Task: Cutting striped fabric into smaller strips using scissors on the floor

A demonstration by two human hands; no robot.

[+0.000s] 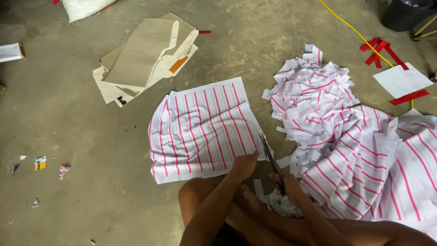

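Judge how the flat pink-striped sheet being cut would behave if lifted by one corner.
The pink-striped sheet would probably droop: its left edge already ripples on the floor. It looks thin and light. The left hand pinning it suggests it slides easily.

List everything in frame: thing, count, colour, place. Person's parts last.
striped sheet: one, white with pink stripes, flat on the floor, centre
scissors: one pair, dark, blades open along the sheet's right edge
pile of striped offcuts: one heap, white and pink, right of the sheet
larger striped pieces: several, white and pink, far right
cardboard stack: several tan and cream pieces, upper left
yellow cable: one, upper right
red strips: a few, upper right
white paper: one sheet, right edge
scraps: a few small bits, left floor
left hand: pressing the sheet's lower right corner
right hand: grip closed on the scissors' handles
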